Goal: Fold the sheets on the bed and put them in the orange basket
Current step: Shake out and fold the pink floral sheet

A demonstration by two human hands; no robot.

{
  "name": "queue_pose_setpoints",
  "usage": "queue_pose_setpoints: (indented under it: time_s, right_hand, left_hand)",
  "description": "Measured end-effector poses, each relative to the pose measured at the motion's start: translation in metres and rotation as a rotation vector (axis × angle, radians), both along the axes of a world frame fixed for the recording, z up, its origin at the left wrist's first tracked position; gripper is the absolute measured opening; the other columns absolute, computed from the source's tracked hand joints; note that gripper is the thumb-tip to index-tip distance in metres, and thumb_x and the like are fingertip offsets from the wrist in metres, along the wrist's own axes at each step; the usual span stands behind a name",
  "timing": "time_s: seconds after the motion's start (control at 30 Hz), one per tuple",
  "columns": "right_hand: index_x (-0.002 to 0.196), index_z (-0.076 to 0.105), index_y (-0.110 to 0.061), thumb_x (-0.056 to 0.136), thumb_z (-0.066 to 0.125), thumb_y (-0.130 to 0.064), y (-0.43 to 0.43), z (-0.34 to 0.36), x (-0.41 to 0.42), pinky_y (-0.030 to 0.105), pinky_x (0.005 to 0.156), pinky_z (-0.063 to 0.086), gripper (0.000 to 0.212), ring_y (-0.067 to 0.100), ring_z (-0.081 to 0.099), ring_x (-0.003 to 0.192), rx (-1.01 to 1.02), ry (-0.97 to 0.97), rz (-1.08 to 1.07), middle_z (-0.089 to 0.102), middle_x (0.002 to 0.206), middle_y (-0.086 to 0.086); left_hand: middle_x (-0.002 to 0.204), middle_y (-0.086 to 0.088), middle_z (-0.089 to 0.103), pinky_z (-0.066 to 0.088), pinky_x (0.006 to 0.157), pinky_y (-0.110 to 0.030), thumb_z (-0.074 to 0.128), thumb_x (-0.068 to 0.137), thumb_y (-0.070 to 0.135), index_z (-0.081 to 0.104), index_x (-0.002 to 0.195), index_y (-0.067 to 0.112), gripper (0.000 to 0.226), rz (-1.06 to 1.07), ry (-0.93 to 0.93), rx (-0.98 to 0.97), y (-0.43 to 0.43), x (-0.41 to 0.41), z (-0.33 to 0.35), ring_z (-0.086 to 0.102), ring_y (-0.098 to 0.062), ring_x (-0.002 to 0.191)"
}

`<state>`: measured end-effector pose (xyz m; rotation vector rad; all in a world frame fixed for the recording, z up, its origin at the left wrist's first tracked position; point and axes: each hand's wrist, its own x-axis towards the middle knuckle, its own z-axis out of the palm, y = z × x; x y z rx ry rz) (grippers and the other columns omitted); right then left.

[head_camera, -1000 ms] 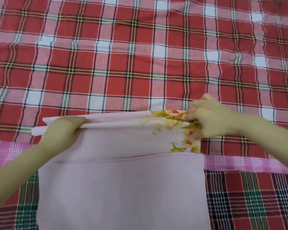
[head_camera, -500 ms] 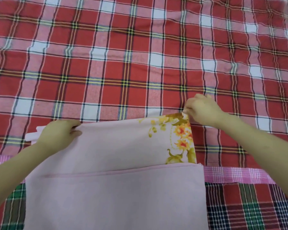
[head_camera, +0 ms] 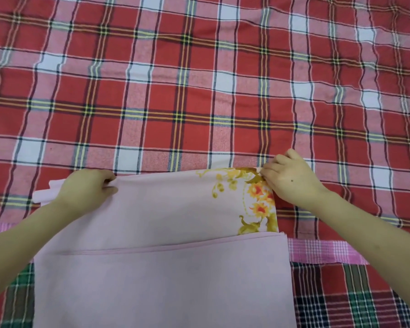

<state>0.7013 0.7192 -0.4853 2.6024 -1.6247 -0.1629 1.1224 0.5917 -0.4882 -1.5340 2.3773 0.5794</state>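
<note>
Pink cotton, doubled on itself, lies between our two hands: the pink sheet point(head_camera: 152, 268) rests on the bed with its far edge in our grip. Our left hand point(head_camera: 85, 188) pinches the left end of that edge, a few loose layers poking out past the knuckles. Our right hand point(head_camera: 289, 181) pinches the far right corner, just above the floral print point(head_camera: 258, 197).

We judge this a mid-fold step, squaring the far edge; a fold line crosses the sheet nearer to us than both grips. Next, the pinched edge should come toward us over that lower panel, hands level so the corners meet.

Beyond the grips spreads the red plaid cover point(head_camera: 199, 91), wrinkled. Below the right wrist, a pink checked strip point(head_camera: 324, 253) and a dark plaid cloth point(head_camera: 341, 299) run under the sheet and could drag along. We cannot see the orange basket.
</note>
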Motion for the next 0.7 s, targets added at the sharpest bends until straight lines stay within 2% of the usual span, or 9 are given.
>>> queue_pose_setpoints:
  time_s: [0.1,0.2,0.3,0.37,0.43,0.5,0.6,0.63,0.7]
  right_hand:
    - [0.062,0.064,-0.009,0.079,0.057,-0.003,-0.004,0.003,0.003,0.034,0.064,0.028,0.019,0.024,0.052,0.058,-0.014,0.049,-0.018,0.062,0.061,0.002]
    - [0.050,0.052,-0.011,0.067,0.055,-0.001,-0.015,0.014,0.005,0.030,0.055,0.031,0.020,0.024,0.048,0.049,-0.029,-0.032,-0.240,0.051,0.048,0.002]
    - [0.045,0.052,-0.010,0.064,0.044,-0.009,-0.024,0.011,0.014,0.024,0.045,0.036,0.020,0.026,0.048,0.044,0.049,-0.092,-0.456,0.049,0.042,0.004]
    - [0.049,0.059,-0.007,0.061,0.052,-0.003,-0.028,0.003,0.020,0.024,0.043,0.038,0.014,0.028,0.050,0.046,0.053,-0.092,-0.556,0.054,0.047,0.007]
    - [0.070,0.071,-0.004,0.064,0.057,0.002,-0.031,-0.002,0.023,0.030,0.051,0.041,0.016,0.033,0.057,0.059,0.019,-0.178,-0.655,0.065,0.066,0.012]
    - [0.088,0.073,-0.008,0.076,0.051,-0.011,-0.029,0.004,0.025,0.036,0.064,0.043,0.025,0.034,0.059,0.073,0.010,-0.296,-0.626,0.070,0.082,0.008]
    - [0.081,0.071,-0.018,0.085,0.061,-0.032,-0.027,0.008,0.021,0.039,0.078,0.036,0.018,0.029,0.055,0.087,0.219,-0.302,-0.592,0.067,0.087,0.000]
    - [0.078,0.070,-0.017,0.084,0.066,-0.033,-0.027,0.008,0.018,0.039,0.080,0.035,0.017,0.030,0.054,0.090,0.282,-0.268,-0.611,0.066,0.088,0.002]
    - [0.077,0.069,-0.013,0.083,0.068,-0.030,-0.028,0.004,0.010,0.042,0.082,0.038,0.018,0.034,0.053,0.093,0.307,-0.257,-0.664,0.066,0.092,0.007]
  left_hand:
    - [0.053,-0.001,0.046,0.024,0.051,-0.029,0.070,0.079,0.016,0.041,0.059,0.015,0.035,-0.026,-0.053,-0.004,-0.002,0.001,-0.003,0.043,-0.026,0.058]
    - [0.050,0.005,0.038,0.020,0.050,-0.029,0.069,0.080,0.017,0.032,0.055,0.022,0.045,-0.038,-0.067,-0.004,-0.002,-0.001,-0.003,0.042,-0.026,0.057]
    - [0.052,0.005,0.044,0.024,0.053,-0.028,0.071,0.079,0.015,0.043,0.060,0.023,0.035,-0.026,-0.024,-0.017,-0.002,0.001,-0.004,0.043,-0.024,0.057]
    - [0.058,0.000,0.055,0.028,0.053,-0.027,0.073,0.078,0.017,0.056,0.068,0.019,0.019,-0.009,0.022,-0.031,-0.002,0.003,-0.001,0.047,-0.024,0.058]
    - [0.071,-0.005,0.066,0.032,0.057,-0.028,0.074,0.078,0.021,0.066,0.081,0.015,0.011,0.061,0.035,-0.034,-0.005,0.010,0.004,0.053,-0.025,0.064]
    - [0.079,-0.006,0.068,0.033,0.059,-0.029,0.073,0.079,0.025,0.067,0.086,0.017,0.012,0.156,0.018,-0.013,-0.009,0.023,0.010,0.055,-0.025,0.071]
    - [0.086,-0.008,0.067,0.033,0.063,-0.030,0.068,0.084,0.030,0.065,0.088,0.018,0.013,0.236,-0.057,0.068,-0.014,0.049,0.017,0.056,-0.027,0.078]
    - [0.081,-0.008,0.065,0.033,0.062,-0.030,0.067,0.084,0.034,0.063,0.084,0.019,0.016,0.277,-0.052,0.103,-0.016,0.057,0.019,0.055,-0.026,0.075]
    - [0.069,-0.006,0.061,0.035,0.060,-0.030,0.065,0.079,0.043,0.064,0.074,0.018,0.025,0.420,0.074,0.121,-0.018,0.069,0.021,0.053,-0.024,0.068]
